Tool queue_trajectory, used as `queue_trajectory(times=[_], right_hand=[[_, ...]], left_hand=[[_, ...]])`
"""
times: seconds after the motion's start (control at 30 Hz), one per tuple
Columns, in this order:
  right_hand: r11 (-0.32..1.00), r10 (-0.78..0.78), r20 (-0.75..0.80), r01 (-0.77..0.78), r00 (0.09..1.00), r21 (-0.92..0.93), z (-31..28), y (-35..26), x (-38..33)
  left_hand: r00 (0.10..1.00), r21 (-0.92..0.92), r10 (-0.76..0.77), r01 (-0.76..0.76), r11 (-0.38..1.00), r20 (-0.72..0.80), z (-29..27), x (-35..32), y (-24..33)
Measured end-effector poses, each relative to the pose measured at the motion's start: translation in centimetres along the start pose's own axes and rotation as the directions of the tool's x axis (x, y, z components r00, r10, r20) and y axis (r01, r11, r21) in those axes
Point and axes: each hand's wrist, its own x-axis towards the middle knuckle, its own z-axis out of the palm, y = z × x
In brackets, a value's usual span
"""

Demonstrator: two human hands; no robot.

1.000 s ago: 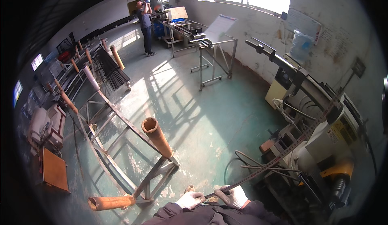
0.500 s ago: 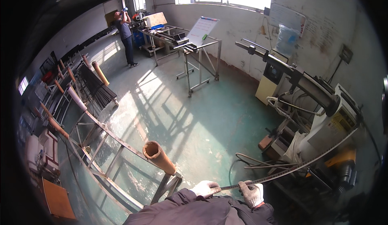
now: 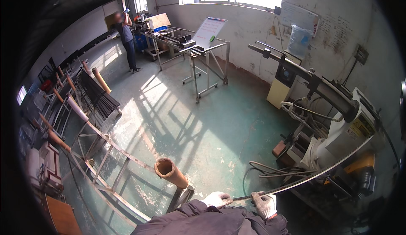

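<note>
My left hand (image 3: 217,199), in a white knit glove, closes on the near end of a long thin dark strip (image 3: 296,183) with a row of fine ridges along it. My right hand (image 3: 265,205), in a soiled white glove, pinches the same strip a short way further right. From there the strip curves up to the right, its far end in front of a white machine (image 3: 357,127). Left of my hands, a brown tube (image 3: 174,175) stands tilted on the end of a metal frame.
A metal rack (image 3: 127,152) with several tubes runs along the left. A long-armed machine part (image 3: 304,76) juts out at right, above looped cables (image 3: 270,170). Further back stand a metal table (image 3: 207,53) with a whiteboard, and a person (image 3: 129,40) with raised arms.
The view has shifted slightly, so the rack and back table sit a little further left. Both hands keep hold of the strip in nearly the same place.
</note>
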Motion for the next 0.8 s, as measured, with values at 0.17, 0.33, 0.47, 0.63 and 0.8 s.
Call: queue_trajectory(times=[0.17,0.33,0.47,0.63,0.8], right_hand=[[0.999,-0.052,-0.046,0.053,0.998,0.011,0.5,0.6,-0.1],[0.987,0.015,-0.13,0.007,0.991,0.163,0.4,0.6,-1.1],[0.958,0.026,-0.287,0.057,0.957,0.28,-2.2,1.2,-2.1],[0.95,-0.022,-0.687,0.23,0.726,0.212,-11.3,4.6,-4.8],[0.918,0.162,-0.907,0.278,0.389,0.284,-26.1,7.8,-12.3]], left_hand=[[1.0,-0.007,-0.006,0.006,1.0,0.003,-0.4,-0.2,0.8],[0.999,0.001,-0.026,0.026,1.0,0.032,-1.0,-0.7,2.7],[0.991,0.27,0.124,-0.131,0.954,0.044,-3.0,-0.6,4.1],[0.986,0.513,0.153,-0.164,0.842,0.063,-7.2,-0.2,5.8],[0.987,0.638,0.143,-0.153,0.754,0.068,-12.3,-0.7,9.5]])
